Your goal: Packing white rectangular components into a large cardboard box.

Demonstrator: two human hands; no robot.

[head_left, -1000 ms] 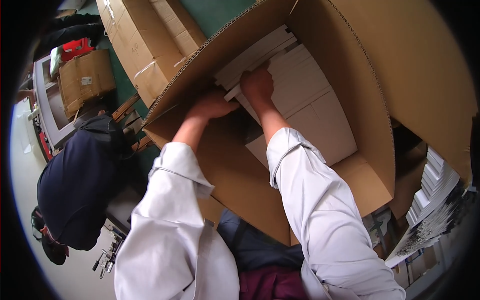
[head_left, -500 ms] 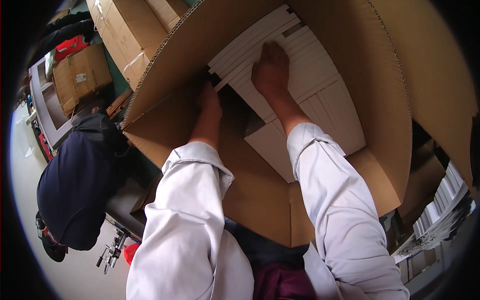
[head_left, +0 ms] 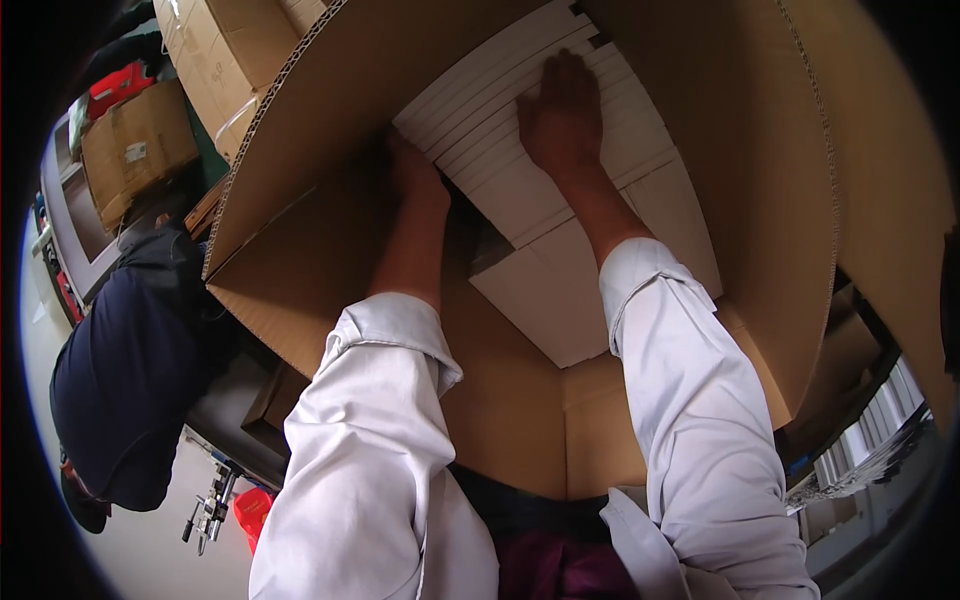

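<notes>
Inside a large open cardboard box (head_left: 520,400) lies a layer of flat white boxes (head_left: 640,120), packed side by side with narrow edges up. My right hand (head_left: 562,115) rests on top of them, fingers stretched toward the far side. At the layer's left corner is my left hand (head_left: 418,175), its fingers against the ends of the white boxes, dark in shadow and hard to make out. A dark gap (head_left: 480,225) shows between the white boxes and the left wall. Closer to me, wider white boxes (head_left: 550,290) lie with a different direction of seams.
Brown cartons (head_left: 215,65) are stacked beyond the left flap. A person in dark blue clothing (head_left: 130,370) bends at the left, near a red object (head_left: 252,515) on the floor. White stacked pieces (head_left: 880,420) stand at the right outside the box.
My right hand has slid farther from me across the white boxes. The left hand has moved up to their corner, and the strip ends that jutted there now look more even.
</notes>
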